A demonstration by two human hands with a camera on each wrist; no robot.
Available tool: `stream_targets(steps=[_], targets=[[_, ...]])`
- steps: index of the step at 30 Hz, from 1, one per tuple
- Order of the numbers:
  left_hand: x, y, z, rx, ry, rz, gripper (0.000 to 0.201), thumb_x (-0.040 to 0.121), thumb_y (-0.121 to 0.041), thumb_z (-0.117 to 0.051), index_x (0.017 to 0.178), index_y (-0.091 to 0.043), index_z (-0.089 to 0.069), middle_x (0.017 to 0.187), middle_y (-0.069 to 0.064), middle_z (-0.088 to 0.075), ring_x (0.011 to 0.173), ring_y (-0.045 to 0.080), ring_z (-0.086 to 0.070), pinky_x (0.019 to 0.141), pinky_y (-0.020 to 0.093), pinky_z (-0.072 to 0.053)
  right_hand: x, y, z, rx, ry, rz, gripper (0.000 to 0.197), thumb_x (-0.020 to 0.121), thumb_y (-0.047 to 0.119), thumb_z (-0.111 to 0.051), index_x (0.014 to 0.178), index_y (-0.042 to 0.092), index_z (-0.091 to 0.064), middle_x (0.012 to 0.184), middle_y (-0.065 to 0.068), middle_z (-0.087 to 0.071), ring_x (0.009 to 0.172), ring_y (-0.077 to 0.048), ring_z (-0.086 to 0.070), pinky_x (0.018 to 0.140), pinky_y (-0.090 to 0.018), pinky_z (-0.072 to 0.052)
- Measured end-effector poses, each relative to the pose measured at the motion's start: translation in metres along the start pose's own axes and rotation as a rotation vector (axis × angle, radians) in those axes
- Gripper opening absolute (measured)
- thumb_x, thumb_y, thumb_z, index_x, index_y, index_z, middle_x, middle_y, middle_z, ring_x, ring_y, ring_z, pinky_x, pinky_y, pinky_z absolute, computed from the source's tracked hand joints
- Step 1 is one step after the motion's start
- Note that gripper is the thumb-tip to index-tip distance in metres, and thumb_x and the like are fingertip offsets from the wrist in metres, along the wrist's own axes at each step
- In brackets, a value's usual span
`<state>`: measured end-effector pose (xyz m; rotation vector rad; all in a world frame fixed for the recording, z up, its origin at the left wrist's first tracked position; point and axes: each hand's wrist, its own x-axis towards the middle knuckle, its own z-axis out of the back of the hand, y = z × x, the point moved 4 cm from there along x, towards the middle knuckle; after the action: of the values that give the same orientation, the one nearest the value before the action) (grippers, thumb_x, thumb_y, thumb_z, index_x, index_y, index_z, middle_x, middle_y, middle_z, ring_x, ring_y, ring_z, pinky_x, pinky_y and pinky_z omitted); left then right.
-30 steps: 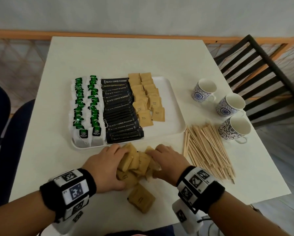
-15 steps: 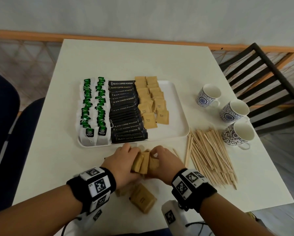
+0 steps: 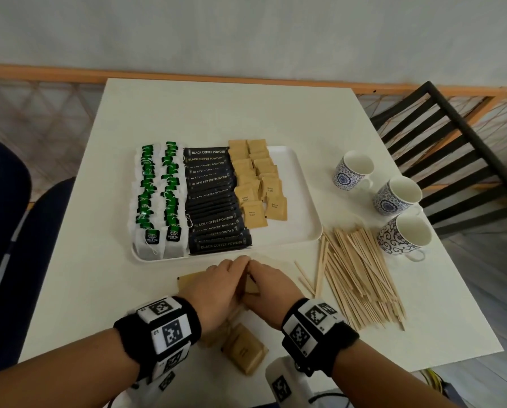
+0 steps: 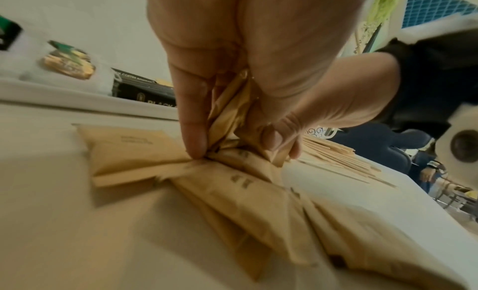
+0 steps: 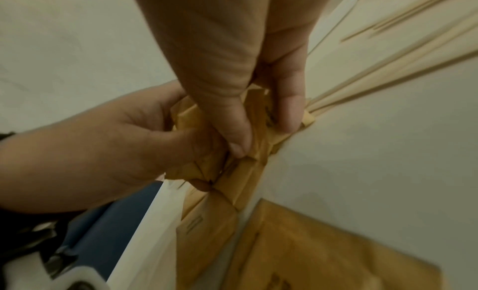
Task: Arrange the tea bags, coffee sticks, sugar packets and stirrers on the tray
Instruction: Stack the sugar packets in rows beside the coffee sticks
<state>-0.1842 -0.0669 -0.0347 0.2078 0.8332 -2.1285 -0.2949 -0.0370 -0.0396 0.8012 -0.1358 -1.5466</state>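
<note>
A white square table (image 3: 164,290) stands before a pale wall with an orange wooden rail. Nearest the person, a few loose brown sugar packets (image 3: 244,351) lie flat on the table by its near edge, one partly under the left wrist. Just beyond them the left hand (image 3: 214,293) and the right hand (image 3: 271,293) meet, fingertips touching, with a small stack of brown sugar packets (image 3: 250,285) squeezed between them; the wrist views show both hands with fingers and thumbs curled tight round this bundle, its lower edges resting on other packets on the table. To the right of the hands a spread pile of wooden stirrers (image 3: 361,275) lies on the table, just beside the tray's near right corner. Beyond the hands sits the white tray (image 3: 305,201), holding two columns of green tea bags (image 3: 158,198) on its left, a column of overlapping black coffee sticks (image 3: 214,198) in the middle and two columns of sugar packets (image 3: 258,181) next to them; the tray's right part is bare. Further right, three blue-patterned white cups (image 3: 396,195) stand in a row near the table's right edge, with a black slatted chair (image 3: 440,136) behind them.
</note>
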Motion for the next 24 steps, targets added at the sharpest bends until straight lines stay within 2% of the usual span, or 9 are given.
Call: stream_targets(steps=[5,8,11,12,14,16,19,22,24], targets=[[-0.002,0.013,0.007,-0.186,-0.02,0.011,0.051,0.093,-0.012,-0.038,0.135,-0.04,-0.034,0.127,-0.003,-0.051,0.107,0.021,-0.055,0.093,0.039,-0.046,-0.004,-0.008,0.003,-0.123,0.003,0.088,0.035,0.091,0.015,-0.049,0.126,0.012,-0.051,0.117,-0.009,-0.05,0.104,-0.028,-0.053,0.078,-0.025,-0.035],[-0.005,0.021,0.011,-0.324,-0.032,0.033,0.044,0.089,-0.009,-0.042,0.118,-0.042,-0.046,0.107,-0.008,-0.058,0.089,0.013,-0.056,0.078,0.031,-0.049,-0.007,-0.018,0.012,-0.077,-0.015,-0.001,0.032,0.09,0.022,-0.055,0.122,0.021,-0.057,0.111,-0.003,-0.055,0.1,-0.023,-0.055,0.079,-0.027,-0.039],[-0.006,0.027,0.021,-0.529,-0.066,0.118,0.029,0.089,-0.006,-0.046,0.096,-0.034,-0.051,0.081,-0.004,-0.058,0.059,0.009,-0.049,0.051,0.021,-0.04,-0.008,-0.024,0.025,0.255,-0.108,-0.096,0.008,0.081,0.025,-0.067,0.088,0.029,-0.064,0.08,0.006,-0.065,0.076,-0.015,-0.061,0.072,-0.031,-0.05],[-0.005,0.03,0.025,-0.604,-0.09,0.155,0.025,0.088,-0.006,-0.048,0.093,-0.029,-0.053,0.074,-0.001,-0.057,0.052,0.011,-0.046,0.046,0.022,-0.038,-0.007,-0.024,0.028,0.402,-0.131,-0.115,0.009,0.079,0.022,-0.069,0.083,0.028,-0.064,0.075,0.003,-0.068,0.07,-0.016,-0.063,0.069,-0.032,-0.053],[-0.005,0.033,0.031,-0.758,-0.112,0.2,0.016,0.088,-0.006,-0.055,0.091,-0.022,-0.054,0.065,0.003,-0.051,0.045,0.01,-0.043,0.043,0.023,-0.037,-0.005,-0.017,0.032,0.69,-0.125,-0.131,0.011,0.082,0.012,-0.068,0.09,0.02,-0.067,0.079,-0.004,-0.073,0.07,-0.02,-0.068,0.064,-0.032,-0.056],[-0.005,0.031,0.036,-0.93,-0.099,0.201,0.014,0.088,-0.008,-0.063,0.096,-0.016,-0.056,0.068,0.009,-0.056,0.05,0.013,-0.053,0.045,0.026,-0.046,-0.001,-0.008,0.034,0.846,-0.106,-0.121,0.012,0.088,0.007,-0.062,0.095,0.015,-0.067,0.086,-0.007,-0.074,0.074,-0.02,-0.069,0.062,-0.027,-0.054],[-0.006,0.027,0.04,-1.17,-0.073,0.176,0.026,0.085,-0.007,-0.068,0.109,-0.009,-0.057,0.094,0.022,-0.067,0.077,0.028,-0.067,0.061,0.04,-0.058,0.005,0.004,0.033,0.935,-0.094,-0.107,0.018,0.095,0.007,-0.051,0.099,0.013,-0.067,0.089,-0.005,-0.072,0.077,-0.017,-0.07,0.062,-0.023,-0.054],[-0.007,0.027,0.042,-1.263,-0.083,0.178,0.032,0.084,-0.008,-0.069,0.114,-0.01,-0.057,0.102,0.014,-0.07,0.081,0.022,-0.071,0.054,0.034,-0.057,0.01,0.012,0.028,0.973,-0.082,-0.1,0.027,0.097,0.006,-0.044,0.099,0.018,-0.068,0.087,-0.001,-0.073,0.079,-0.017,-0.07,0.067,-0.028,-0.057],[-0.008,0.028,0.044,-1.258,-0.093,0.209,0.031,0.085,-0.013,-0.07,0.114,-0.016,-0.058,0.101,0.01,-0.07,0.079,0.02,-0.071,0.051,0.032,-0.055,0.013,0.018,0.026,0.967,-0.086,-0.088,0.027,0.098,0.005,-0.043,0.102,0.015,-0.069,0.089,-0.004,-0.072,0.081,-0.02,-0.069,0.072,-0.034,-0.059]])
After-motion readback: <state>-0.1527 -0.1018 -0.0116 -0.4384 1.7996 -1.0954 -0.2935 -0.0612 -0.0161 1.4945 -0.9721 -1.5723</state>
